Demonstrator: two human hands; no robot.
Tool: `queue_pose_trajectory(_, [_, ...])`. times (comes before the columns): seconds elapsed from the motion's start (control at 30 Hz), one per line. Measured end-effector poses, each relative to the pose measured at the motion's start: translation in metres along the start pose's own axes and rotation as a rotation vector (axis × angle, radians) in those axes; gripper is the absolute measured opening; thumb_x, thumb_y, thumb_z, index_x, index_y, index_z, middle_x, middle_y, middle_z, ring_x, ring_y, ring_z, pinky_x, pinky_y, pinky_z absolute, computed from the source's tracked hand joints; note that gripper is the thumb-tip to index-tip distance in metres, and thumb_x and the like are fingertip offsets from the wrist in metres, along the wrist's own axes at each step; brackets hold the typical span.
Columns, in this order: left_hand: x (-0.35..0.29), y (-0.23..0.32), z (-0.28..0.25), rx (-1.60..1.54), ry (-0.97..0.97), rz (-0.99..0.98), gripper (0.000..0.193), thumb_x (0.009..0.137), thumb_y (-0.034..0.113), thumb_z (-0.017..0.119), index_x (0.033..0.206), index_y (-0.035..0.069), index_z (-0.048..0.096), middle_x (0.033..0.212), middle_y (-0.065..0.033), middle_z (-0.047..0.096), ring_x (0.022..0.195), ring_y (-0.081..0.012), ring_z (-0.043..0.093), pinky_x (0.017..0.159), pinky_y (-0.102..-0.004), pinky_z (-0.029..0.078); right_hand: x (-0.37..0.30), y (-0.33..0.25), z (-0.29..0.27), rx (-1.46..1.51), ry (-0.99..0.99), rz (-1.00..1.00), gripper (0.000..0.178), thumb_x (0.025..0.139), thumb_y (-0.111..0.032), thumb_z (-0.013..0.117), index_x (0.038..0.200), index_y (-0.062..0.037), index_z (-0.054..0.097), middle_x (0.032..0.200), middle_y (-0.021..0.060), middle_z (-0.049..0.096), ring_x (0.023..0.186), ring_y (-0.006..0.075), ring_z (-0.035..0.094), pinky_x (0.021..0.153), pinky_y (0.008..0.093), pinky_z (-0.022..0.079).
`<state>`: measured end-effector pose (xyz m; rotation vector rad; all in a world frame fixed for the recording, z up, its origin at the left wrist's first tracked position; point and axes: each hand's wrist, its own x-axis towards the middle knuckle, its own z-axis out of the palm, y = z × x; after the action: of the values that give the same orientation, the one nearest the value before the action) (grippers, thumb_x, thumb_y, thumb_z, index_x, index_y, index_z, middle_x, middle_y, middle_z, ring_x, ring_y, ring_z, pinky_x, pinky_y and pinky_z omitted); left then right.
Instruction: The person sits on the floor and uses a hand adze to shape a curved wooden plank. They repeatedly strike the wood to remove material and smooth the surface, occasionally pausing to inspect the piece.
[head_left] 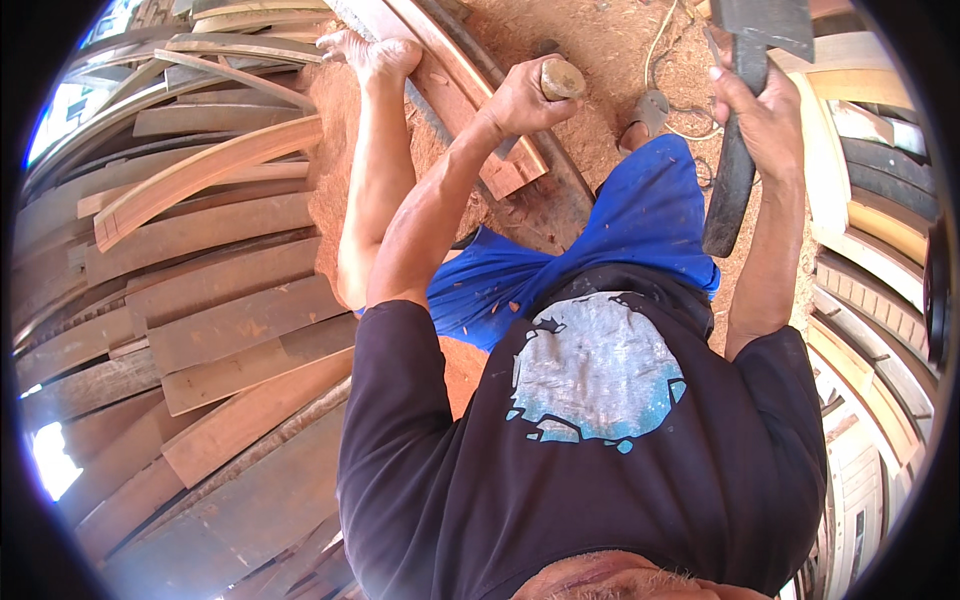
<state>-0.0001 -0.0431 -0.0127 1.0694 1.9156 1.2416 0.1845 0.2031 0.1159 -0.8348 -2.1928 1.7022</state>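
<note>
Left hand (520, 98) is clenched around the rounded wooden handle of a chisel (560, 78), and its blade end goes down behind the fist to the reddish wooden plank (505, 170). I cannot see the cutting edge itself, because the hand hides it. Right hand (765, 115) is closed around the dark handle of a heavy hatchet-like tool (740, 150), whose dark metal head is raised higher than the chisel handle and to the right of the plank.

The plank lies slanted on the sawdust-covered ground (600, 50), just beyond the person's blue shorts (640, 230). At the far end of the plank a bare foot (375, 55) rests on or right at the wood, perhaps to keep it from sliding. To the left of the plank many curved wooden boards (200, 290) are stacked, and to the right of it more pale curved pieces (880, 210) stand. Beyond the plank a thin cord (655, 40) lies in the sawdust.

In my judgement, the main danger is a blow that misses the small chisel handle: the heavy head could then hit the left fingers, which are wrapped very close to the top. Also the plank could slip on the loose sawdust if the foot gives way, and the chisel would jump toward the leg.
</note>
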Motion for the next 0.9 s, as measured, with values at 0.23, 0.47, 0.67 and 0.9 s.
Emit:
queue_pose_trajectory(0.23, [0.003,-0.007,0.006,-0.056,-0.046,-0.001,0.024,0.081,0.013,0.080,0.099,0.005,0.066,0.090,-0.0010,0.068,0.085,-0.0099,0.061,0.076,-0.0315,0.053,-0.005,0.013,0.059,-0.490,-0.197,0.039,0.038,0.092,-0.032,0.073,0.101,0.0024,0.062,0.076,0.0142,0.067,0.073,0.0230,0.068,0.068,0.0403,0.056])
queue_pose_trajectory(0.47, [-0.008,-0.014,0.002,-0.070,0.000,-0.031,0.030,0.077,0.018,0.079,0.101,0.005,0.068,0.090,-0.0079,0.072,0.085,-0.0167,0.068,0.079,-0.0355,0.056,-0.015,0.037,0.071,-0.246,-0.369,0.106,0.042,0.089,-0.027,0.071,0.112,0.0072,0.062,0.083,0.0175,0.067,0.079,0.0244,0.070,0.068,0.0381,0.057])
queue_pose_trajectory(0.67, [-0.011,-0.016,-0.001,-0.197,-0.037,-0.011,0.019,0.082,0.011,0.076,0.098,0.006,0.065,0.086,0.0028,0.064,0.081,-0.0083,0.059,0.072,-0.0295,0.051,0.009,0.003,0.039,-0.189,-0.101,0.079,0.033,0.091,-0.026,0.074,0.104,0.0022,0.064,0.075,0.0063,0.065,0.062,0.0160,0.065,0.058,0.0314,0.054])
queue_pose_trajectory(0.9, [-0.004,-0.017,-0.001,-0.125,-0.045,0.016,0.032,0.078,0.017,0.079,0.105,0.003,0.068,0.093,-0.0049,0.072,0.089,-0.0151,0.066,0.081,-0.0336,0.055,0.004,0.060,0.097,-0.604,-0.356,0.060,0.040,0.090,-0.027,0.073,0.112,0.0047,0.063,0.082,0.0136,0.069,0.075,0.0245,0.072,0.069,0.0400,0.058])
